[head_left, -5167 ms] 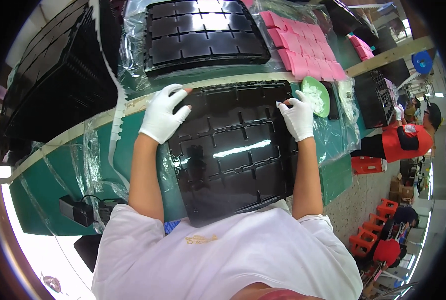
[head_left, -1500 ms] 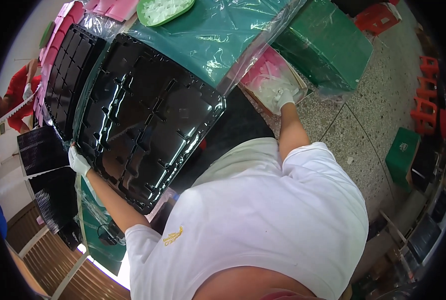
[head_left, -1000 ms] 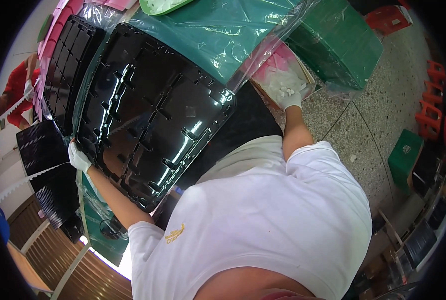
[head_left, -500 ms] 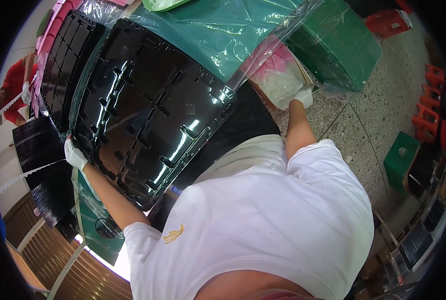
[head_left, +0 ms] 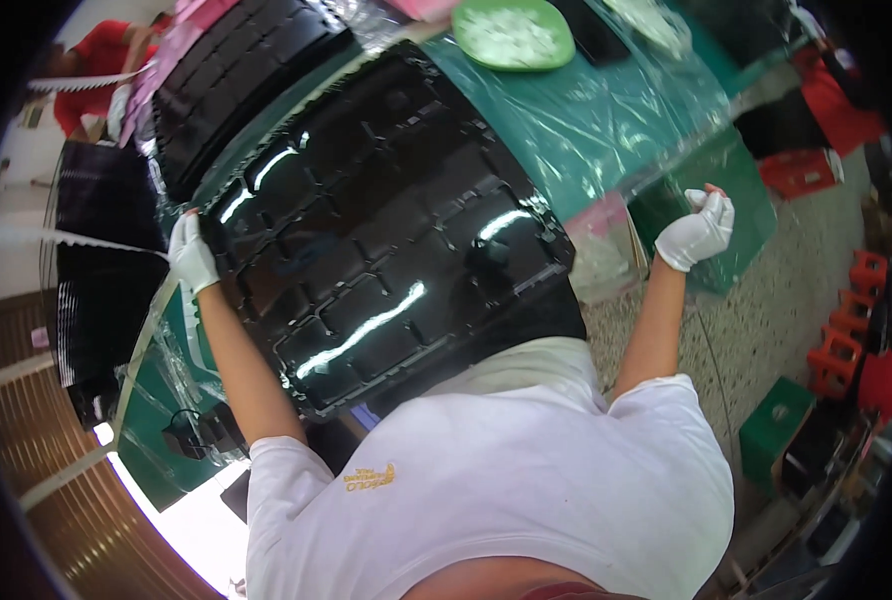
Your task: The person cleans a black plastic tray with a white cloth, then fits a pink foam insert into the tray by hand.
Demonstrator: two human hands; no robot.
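Note:
A large glossy black plastic panel with raised ribs and clips lies in front of me on the table. My left hand, in a white glove with bare fingertips, is closed on its left edge; the grip's underside is hidden. Off to the right, my right hand, gloved the same way, is raised with its fingers curled together. Whatever it may hold is too small to make out. Below and left of that hand is an open box with pink and clear plastic bags.
A second black panel lies beyond mine. On the plastic-covered green table sits a light green bowl of small white pieces. A green crate and red stools stand to the right. People in red work at far left and far right.
My right hand has left the bag in the box and risen up and to the right, its fingers now curled. The left hand stays at the panel's edge. The whole view has shifted.

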